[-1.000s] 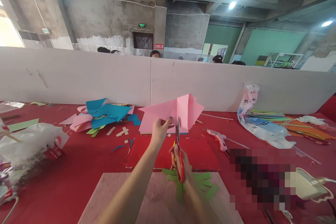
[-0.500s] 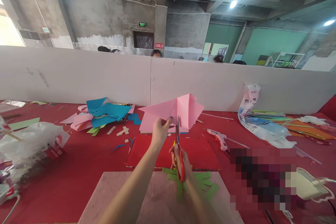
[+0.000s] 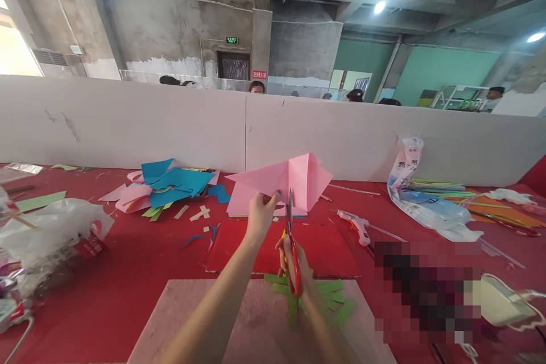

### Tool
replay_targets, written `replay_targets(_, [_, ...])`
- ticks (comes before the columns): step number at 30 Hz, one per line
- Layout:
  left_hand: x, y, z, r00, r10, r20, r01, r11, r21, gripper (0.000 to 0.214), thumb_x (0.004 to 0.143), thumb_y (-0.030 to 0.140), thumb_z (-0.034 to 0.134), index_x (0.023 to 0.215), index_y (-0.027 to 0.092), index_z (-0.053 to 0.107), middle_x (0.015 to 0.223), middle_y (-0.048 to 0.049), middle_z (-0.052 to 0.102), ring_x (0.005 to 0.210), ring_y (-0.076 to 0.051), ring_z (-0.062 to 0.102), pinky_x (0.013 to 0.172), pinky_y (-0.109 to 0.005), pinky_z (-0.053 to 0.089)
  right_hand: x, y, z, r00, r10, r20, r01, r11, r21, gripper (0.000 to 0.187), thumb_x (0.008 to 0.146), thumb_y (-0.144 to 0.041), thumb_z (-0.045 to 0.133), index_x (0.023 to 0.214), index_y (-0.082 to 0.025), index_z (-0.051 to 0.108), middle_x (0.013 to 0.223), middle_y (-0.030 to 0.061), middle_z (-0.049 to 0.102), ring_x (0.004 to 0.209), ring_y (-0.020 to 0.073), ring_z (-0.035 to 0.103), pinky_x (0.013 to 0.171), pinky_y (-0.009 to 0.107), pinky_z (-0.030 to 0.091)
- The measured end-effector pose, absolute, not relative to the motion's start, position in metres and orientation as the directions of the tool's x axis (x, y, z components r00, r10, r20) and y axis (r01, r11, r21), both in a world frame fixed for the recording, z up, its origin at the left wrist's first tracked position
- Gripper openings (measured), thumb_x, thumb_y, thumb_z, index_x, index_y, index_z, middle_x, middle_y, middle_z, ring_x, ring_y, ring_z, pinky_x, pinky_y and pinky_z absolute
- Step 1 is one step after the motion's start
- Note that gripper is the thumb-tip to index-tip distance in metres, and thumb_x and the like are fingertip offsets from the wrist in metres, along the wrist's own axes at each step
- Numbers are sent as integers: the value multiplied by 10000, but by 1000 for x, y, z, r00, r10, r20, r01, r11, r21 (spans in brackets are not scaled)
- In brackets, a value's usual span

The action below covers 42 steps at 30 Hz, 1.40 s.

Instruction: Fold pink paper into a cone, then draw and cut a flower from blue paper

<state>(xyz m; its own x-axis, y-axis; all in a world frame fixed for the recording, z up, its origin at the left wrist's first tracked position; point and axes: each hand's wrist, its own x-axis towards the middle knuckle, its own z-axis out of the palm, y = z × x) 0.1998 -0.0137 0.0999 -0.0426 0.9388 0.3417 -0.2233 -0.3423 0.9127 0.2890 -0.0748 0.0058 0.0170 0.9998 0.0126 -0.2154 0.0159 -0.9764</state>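
Between the thumb and fingers of my left hand (image 3: 261,213) is the lower edge of a folded sheet of pink paper (image 3: 296,176), raised above the table. My right hand (image 3: 301,264) grips a pair of scissors (image 3: 294,267) with red and yellow handles. Their blades point up and away from me, against the lower edge of the paper, just right of my left fingers. Green paper strips (image 3: 336,296) lie under my right wrist on a pale pink board (image 3: 183,313). Beyond them is a flat red board (image 3: 315,250).
Blue and pink paper scraps (image 3: 174,185) are piled at the back left. A glue gun (image 3: 356,224) rests right of the red board. Plastic packaging (image 3: 55,227) sits at left, a plastic bag (image 3: 422,210) at right. A white partition (image 3: 170,125) borders the red table.
My hands, the scissors and the pink paper stay almost still. A person's head has come into sight beyond the partition at the far right.
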Motion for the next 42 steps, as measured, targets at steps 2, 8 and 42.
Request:
replay_targets(2, [200,-14,100,-61,938,340,-254,-344,904,278,741,370,611,867,125,585,779,-60,668,751,-203,664,585,-259,566,289,-76,6,42,999,12,-222,21,-975,488,683,-670,488,721,-184,509,416,-93,330,332,56,348,334,179,355])
replay_targets(8, [199,-15,98,-47,951,304,-216,-307,927,268,726,389,620,783,132,576,696,-43,654,671,-199,666,510,-237,544,287,-78,9,57,998,15,-214,27,-977,474,705,-655,477,726,-183,517,405,-92,333,325,57,341,338,186,362])
replay_targets(42, [203,-19,103,-42,935,352,-216,-353,910,283,751,378,589,854,115,589,754,-50,668,706,-186,654,584,-271,574,286,-81,14,93,996,0,-267,25,-963,481,657,-654,541,649,-178,470,404,-99,310,291,39,298,273,173,321])
